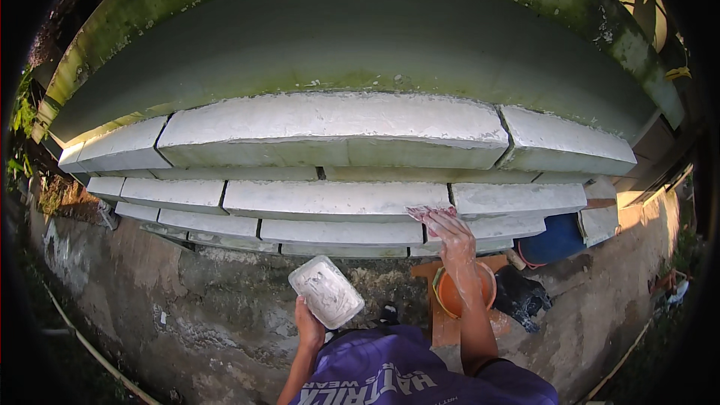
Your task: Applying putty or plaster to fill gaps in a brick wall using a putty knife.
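My left hand [308, 324] grips the near-left edge of a white rectangular tray [353, 304], its inside smeared with white and grey paste. My right hand [448, 229], coated with white paste, reaches up to the front edge of a long white block [330, 199] in the wall. Under its fingers is a small reddish, paste-smeared piece [422, 212] whose kind I cannot make out. The fingertips meet the block close to the dark vertical joint beside the right-hand block [517, 199].
Stepped rows of white blocks span the view, the upper row [330, 120] below a green-stained wall [322, 30]. Beneath my right forearm an orange bucket [448, 292] stands on a brown board [441, 332], beside a black plastic bag [521, 296]. Farther right is a blue container [553, 240].
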A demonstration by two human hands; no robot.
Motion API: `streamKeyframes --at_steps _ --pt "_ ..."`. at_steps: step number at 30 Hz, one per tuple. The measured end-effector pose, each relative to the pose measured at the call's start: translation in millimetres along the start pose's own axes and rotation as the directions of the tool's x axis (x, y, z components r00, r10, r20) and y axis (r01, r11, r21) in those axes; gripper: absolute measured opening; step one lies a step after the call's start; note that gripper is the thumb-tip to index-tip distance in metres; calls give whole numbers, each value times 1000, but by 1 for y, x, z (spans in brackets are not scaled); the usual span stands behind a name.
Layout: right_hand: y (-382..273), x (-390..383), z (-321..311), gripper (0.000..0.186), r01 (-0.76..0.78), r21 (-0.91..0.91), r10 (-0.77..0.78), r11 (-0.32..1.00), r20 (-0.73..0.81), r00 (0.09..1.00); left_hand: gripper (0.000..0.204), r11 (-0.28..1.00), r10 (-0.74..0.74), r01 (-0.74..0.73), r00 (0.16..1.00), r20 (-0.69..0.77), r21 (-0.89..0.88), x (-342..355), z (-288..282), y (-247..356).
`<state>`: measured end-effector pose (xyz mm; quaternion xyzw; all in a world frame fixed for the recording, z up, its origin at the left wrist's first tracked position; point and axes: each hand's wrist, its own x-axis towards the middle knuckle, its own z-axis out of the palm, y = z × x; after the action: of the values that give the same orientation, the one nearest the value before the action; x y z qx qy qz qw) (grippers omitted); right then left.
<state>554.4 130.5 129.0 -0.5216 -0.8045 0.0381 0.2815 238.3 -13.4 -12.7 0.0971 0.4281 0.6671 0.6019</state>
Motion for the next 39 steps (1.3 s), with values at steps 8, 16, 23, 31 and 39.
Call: streamKeyframes --at_steps 8,16,23,31,39 --pt "16 -16 20 58 18 -81 -20 997 -31 999 52 998 -47 46 999 24 42 2 13 -4" --pt "-10 18 15 57 85 57 -77 995 -136 988 46 999 -30 29 998 49 19 10 22 -14" --pt "-19 4 64 61 65 -28 -64 997 34 997 53 998 -17 15 999 45 53 5 21 -18" --pt "0 37 12 56 48 34 -46 998 -69 997 48 1000 -5 5 1000 -4 -13 -7 7 -10" --pt "-13 -7 31 58 -13 39 12 999 27 1000 50 999 -27 27 1000 9 18 -7 3 7"
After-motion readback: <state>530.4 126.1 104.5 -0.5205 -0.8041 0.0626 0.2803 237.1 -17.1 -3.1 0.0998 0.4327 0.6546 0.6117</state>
